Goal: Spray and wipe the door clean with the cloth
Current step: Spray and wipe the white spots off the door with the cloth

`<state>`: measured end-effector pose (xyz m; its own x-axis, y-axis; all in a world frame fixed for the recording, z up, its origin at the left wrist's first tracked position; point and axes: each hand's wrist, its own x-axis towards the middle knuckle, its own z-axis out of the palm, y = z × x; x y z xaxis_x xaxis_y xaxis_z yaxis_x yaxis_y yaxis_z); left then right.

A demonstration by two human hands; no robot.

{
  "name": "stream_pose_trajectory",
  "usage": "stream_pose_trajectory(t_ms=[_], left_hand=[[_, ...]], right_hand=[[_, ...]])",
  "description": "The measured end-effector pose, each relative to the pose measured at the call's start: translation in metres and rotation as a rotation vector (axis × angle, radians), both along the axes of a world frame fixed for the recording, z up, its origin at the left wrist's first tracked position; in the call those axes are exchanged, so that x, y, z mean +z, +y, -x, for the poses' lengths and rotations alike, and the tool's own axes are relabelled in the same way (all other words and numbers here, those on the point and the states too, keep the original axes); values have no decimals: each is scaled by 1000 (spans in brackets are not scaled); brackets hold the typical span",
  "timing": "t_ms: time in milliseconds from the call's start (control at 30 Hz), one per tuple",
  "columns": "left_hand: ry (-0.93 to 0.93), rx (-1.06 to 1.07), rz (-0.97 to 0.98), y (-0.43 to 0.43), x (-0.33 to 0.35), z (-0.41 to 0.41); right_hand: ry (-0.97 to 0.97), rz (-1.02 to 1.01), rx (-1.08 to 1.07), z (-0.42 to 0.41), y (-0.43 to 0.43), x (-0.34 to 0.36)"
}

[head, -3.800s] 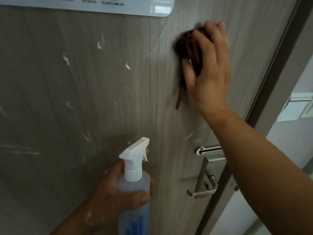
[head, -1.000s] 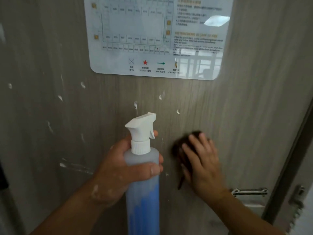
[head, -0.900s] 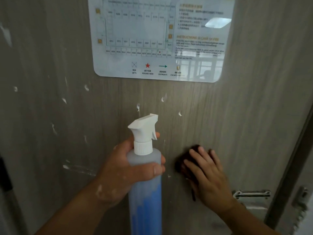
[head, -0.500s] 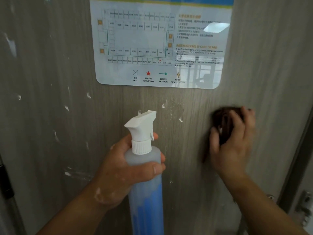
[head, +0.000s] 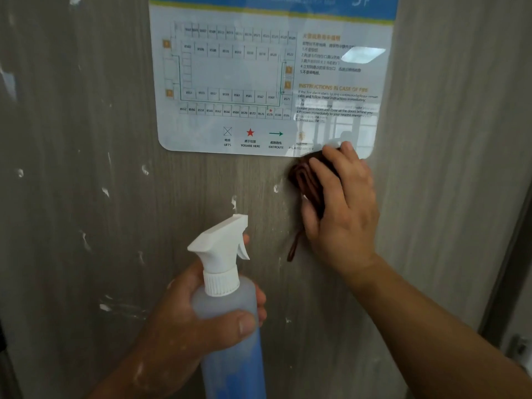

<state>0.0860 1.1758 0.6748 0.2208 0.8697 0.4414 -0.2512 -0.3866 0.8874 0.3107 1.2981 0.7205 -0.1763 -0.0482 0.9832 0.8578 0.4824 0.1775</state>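
1. Far left of the white laminated floor-plan sign (head: 259,76), and below it, the grey-brown wood-grain door (head: 72,254) carries scattered white smears (head: 105,192). They run from level with the sign's top edge down to well below it.
2. Your left hand (head: 198,321) sits well below the sign's lower left corner. Its fingers and thumb are curled round the shoulder of the translucent plastic spray bottle (head: 227,312), the thumb lying across the front. White flecks show on the wrist and forearm.
3. You hold the spray bottle upright below the sign's middle, clear of the door surface as far as you can tell. It holds blue liquid, and its white trigger head (head: 221,240) points right, with no finger seen on the trigger.
4. The dark brown folded cloth (head: 305,180) lies against the door just under the sign's bottom edge, towards its right end. A thin brown loop (head: 293,249) hangs from it.
5. Your right hand (head: 342,208) covers most of the cloth. Its fingers are nearly straight and close together, pressing it flat to the door, with the thumb at the cloth's lower edge. The fingertips (head: 345,146) overlap the sign's bottom edge.
6. Right of the sign and lower down runs the dark door frame (head: 506,283).
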Motion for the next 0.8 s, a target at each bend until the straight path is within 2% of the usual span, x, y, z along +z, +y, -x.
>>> stream_pose_trajectory(t_ms=[67, 200, 267, 333, 467, 533, 633, 733, 800], left_hand=[[-16, -13, 7, 1, -4, 1], [-5, -11, 5, 1, -10, 4], [11, -6, -1, 0, -12, 6], [17, -12, -2, 2, -13, 6], [4, -9, 16, 6, -14, 4], [18, -5, 2, 7, -14, 4], [1, 13, 15, 9, -17, 5], [37, 54, -4, 8, -21, 9], [28, 64, 0, 6, -21, 14]], right_hand=[[-88, 33, 10, 2, 1, -34], [-494, 156, -13, -7, -12, -143], [-604, 153, -9, -16, -13, -143], [-571, 135, -8, -14, -8, -105], [-362, 23, 8, 12, 0, -1], [-322, 0, 39, 22, 0, 19], [-374, 64, 47, 17, 1, -17], [-696, 167, 34, -3, -7, -104], [-859, 176, 24, -19, -13, -131]])
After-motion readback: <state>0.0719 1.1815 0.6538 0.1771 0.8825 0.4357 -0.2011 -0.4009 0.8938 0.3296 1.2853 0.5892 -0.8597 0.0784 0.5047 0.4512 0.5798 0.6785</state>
